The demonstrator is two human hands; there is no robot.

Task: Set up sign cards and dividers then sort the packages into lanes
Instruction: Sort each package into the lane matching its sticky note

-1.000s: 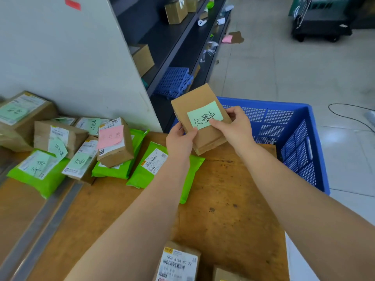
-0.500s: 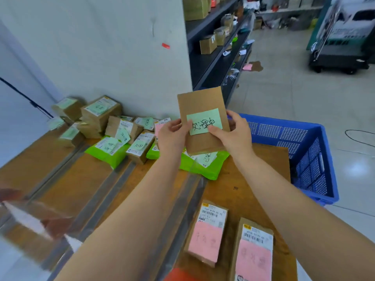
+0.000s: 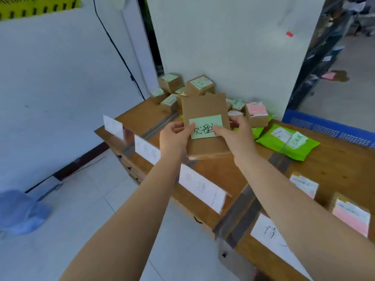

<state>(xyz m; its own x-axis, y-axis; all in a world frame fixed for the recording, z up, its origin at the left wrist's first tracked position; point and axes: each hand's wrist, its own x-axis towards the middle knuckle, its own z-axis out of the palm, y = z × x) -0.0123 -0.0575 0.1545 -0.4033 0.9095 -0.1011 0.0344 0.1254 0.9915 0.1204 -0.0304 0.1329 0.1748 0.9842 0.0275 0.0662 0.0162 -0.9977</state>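
Note:
I hold a flat brown package (image 3: pixel 205 110) upright over the wooden table (image 3: pixel 334 165). A green sticky note (image 3: pixel 205 123) with black handwriting is stuck on its front. My left hand (image 3: pixel 174 136) grips its left edge, thumb on the note. My right hand (image 3: pixel 235 134) grips the right edge, thumb also on the note. White sign cards (image 3: pixel 200 188) stand along the table's near edge. Grey divider strips (image 3: pixel 245 211) run across the tabletop and split it into lanes.
Brown boxes with green notes (image 3: pixel 199 84) are piled at the far corner by the wall. A pink-labelled box (image 3: pixel 256 112) and green mailers (image 3: pixel 288 140) lie in the middle lane. Pink-labelled packages (image 3: pixel 351 216) lie at right. A blue crate (image 3: pixel 328 126) stands behind the table.
My view has swung left, and the table's near edge with its sign cards has come into sight. Both hands keep the same hold on the package.

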